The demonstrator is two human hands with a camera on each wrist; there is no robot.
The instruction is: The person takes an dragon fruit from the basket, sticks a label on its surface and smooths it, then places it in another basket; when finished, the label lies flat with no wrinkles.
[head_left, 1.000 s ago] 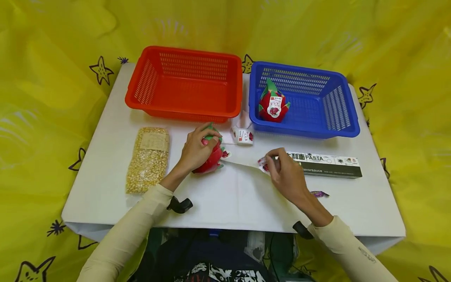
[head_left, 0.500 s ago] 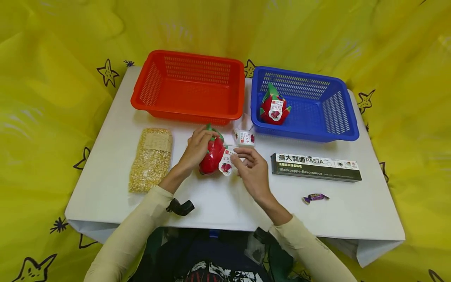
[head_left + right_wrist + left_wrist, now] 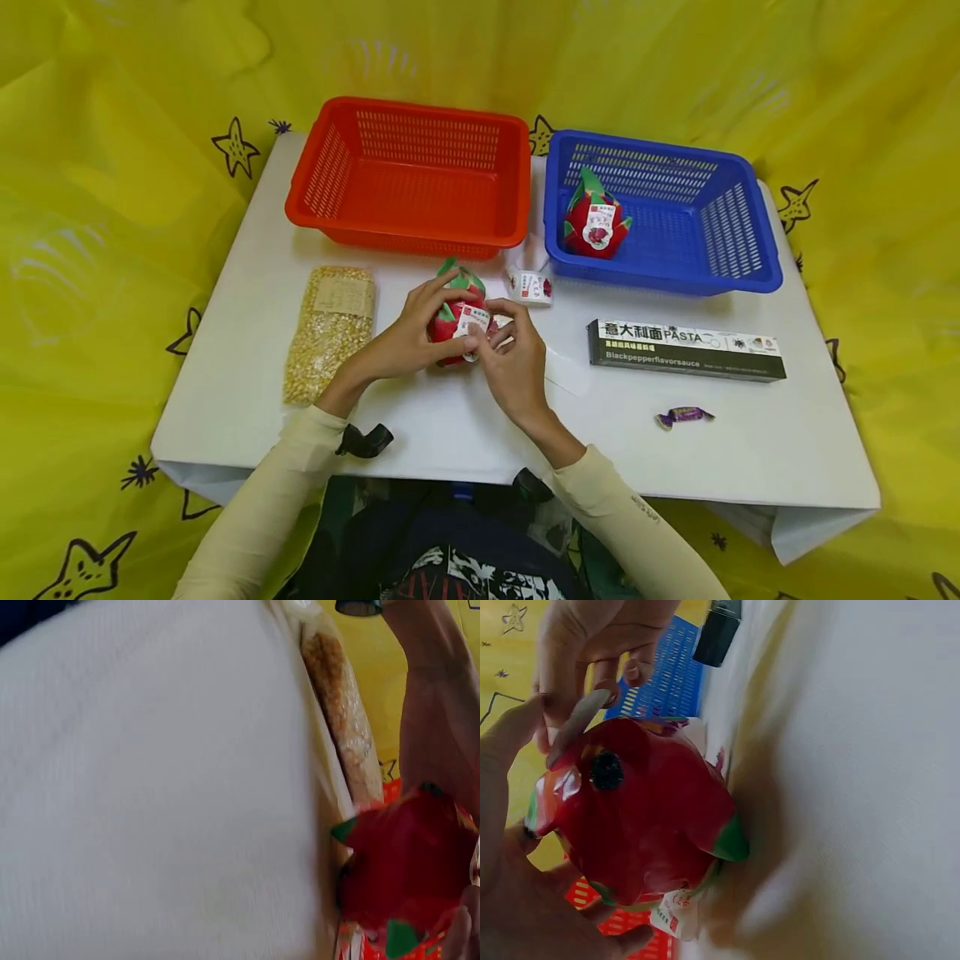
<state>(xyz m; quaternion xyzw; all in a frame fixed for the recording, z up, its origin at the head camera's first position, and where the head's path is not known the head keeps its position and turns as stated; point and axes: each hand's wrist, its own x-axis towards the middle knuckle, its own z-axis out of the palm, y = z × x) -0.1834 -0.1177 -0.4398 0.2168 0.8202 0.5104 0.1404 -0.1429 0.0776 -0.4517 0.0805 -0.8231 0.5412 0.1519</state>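
A shiny red dragon fruit with green tips (image 3: 448, 327) sits on the white table; its smooth skin fills much of the left wrist view (image 3: 649, 817). My left hand (image 3: 405, 335) grips it, fingers over the top and thumb along the front. On the near side lies a white label sticker (image 3: 470, 320) printed with a dragon fruit. My right hand (image 3: 516, 367) has its thumb and curled fingers at the label's right edge, pinching it against the fruit. Just behind stands a roll of the same labels (image 3: 531, 287), and a pale backing strip (image 3: 567, 372) trails out right.
A red basket (image 3: 408, 237) stands at the back left. Beside it a blue basket (image 3: 667, 282) holds another labelled dragon fruit (image 3: 596, 227). A bag of corn kernels (image 3: 330, 342) lies left; a pasta box (image 3: 686, 350) and a purple wrapped candy (image 3: 685, 416) lie right.
My right hand has come left from beside the pasta box, bringing a label sticker to the dragon fruit. My left hand has spread its thumb lower across the fruit's front.
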